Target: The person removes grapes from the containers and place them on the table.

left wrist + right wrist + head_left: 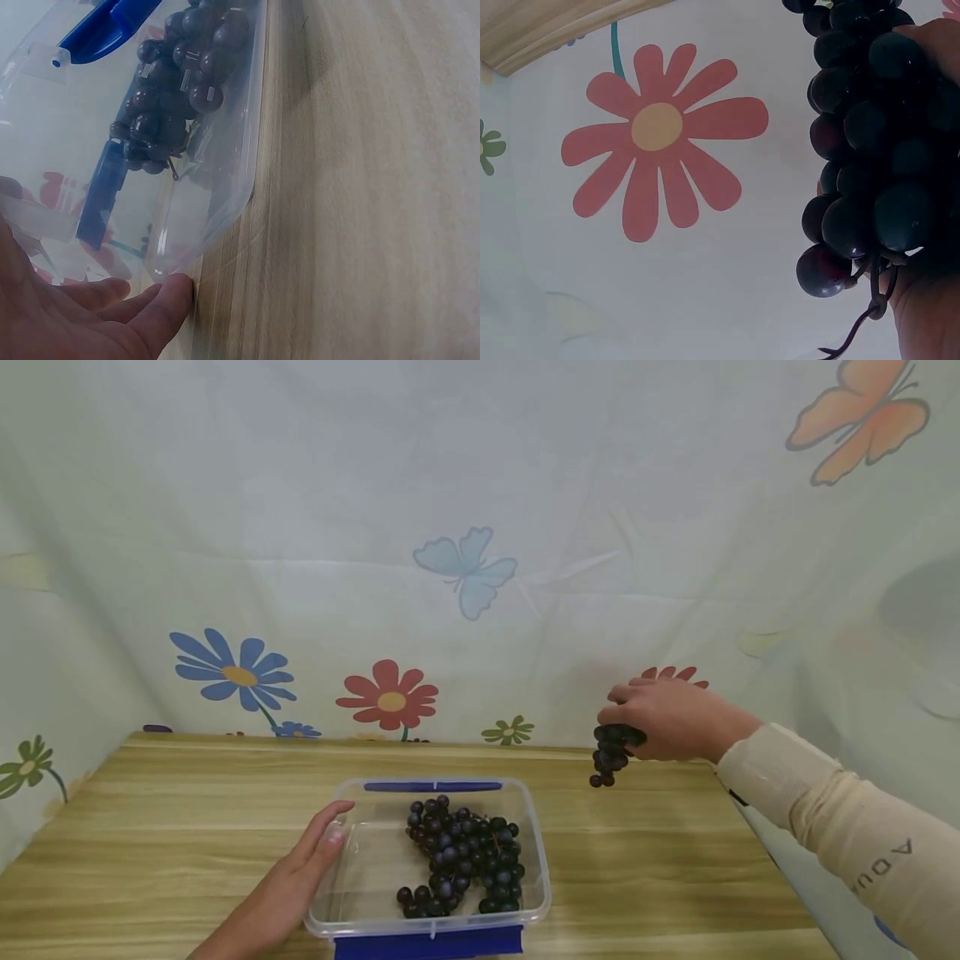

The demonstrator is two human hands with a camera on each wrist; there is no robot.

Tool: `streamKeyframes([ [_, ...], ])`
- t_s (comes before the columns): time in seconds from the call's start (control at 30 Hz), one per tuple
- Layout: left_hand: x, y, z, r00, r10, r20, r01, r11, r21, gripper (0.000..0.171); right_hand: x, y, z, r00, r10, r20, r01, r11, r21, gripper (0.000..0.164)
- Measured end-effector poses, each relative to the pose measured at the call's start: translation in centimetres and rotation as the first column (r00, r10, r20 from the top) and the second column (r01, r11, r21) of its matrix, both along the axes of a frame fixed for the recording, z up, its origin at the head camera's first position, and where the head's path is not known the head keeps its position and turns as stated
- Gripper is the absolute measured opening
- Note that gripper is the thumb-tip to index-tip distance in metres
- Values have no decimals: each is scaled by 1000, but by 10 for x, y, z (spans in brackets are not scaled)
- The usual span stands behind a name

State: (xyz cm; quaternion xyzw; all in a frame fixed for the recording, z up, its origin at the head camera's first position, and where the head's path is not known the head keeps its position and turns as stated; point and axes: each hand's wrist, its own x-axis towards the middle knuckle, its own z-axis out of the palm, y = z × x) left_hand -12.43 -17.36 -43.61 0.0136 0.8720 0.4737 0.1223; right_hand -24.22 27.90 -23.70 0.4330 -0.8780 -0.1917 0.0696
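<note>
A: What is held, and where?

B: A small bunch of dark grapes (pixel 611 752) is gripped by the right hand (pixel 667 718), above the table (pixel 637 860) and to the right of the clear container (pixel 367 860). Nothing is grasped by the left hand (pixel 285 881); its fingers are laid fairly straight against the container's left side.

A: What could go wrong?

B: Loose fruit could be dropped, perhaps the grape (pixel 823 270) seen at the bunch's edge on a thin stalk, if the bunch is jolted. Skins could be split by too hard a squeeze. The container could also be slid or tilted if its side is pushed, since it is only steadied by touch.

A: Is anything in the way?

B: The container's right wall is set between the held bunch and the larger heap of grapes (pixel 461 852), which is piled inside, mostly towards the right. Blue clips are fitted at the far edge and the near edge, and could be knocked. Behind the table, a curtain (pixel 300 510) is hung, printed with flowers and butterflies. How the hidden fingertips are placed on the bunch cannot be told.
</note>
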Motion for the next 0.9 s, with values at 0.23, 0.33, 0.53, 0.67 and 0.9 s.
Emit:
streamKeyframes([
  [0.23,1,-1,-1,1000,2,18,-2,1000,0,61,-1,7,-6,1000,-1,4,1,1000,4,30],
  [0.33,1,-2,-1,1000,1,9,-1,1000,-7,60,-1,12,-9,1000,0,8,0,1000,-7,30],
  [0.53,4,-2,-2,1000,-8,-26,8,1000,-8,57,0,20,-14,997,-50,54,52,998,-38,32],
  [0.67,5,-2,-2,1000,-10,-21,10,1000,-3,58,2,26,-18,995,-71,71,75,996,-49,34],
  [0.9,6,-3,-2,999,-7,-37,6,1000,-18,57,4,34,-25,993,-104,60,106,994,-36,29],
])
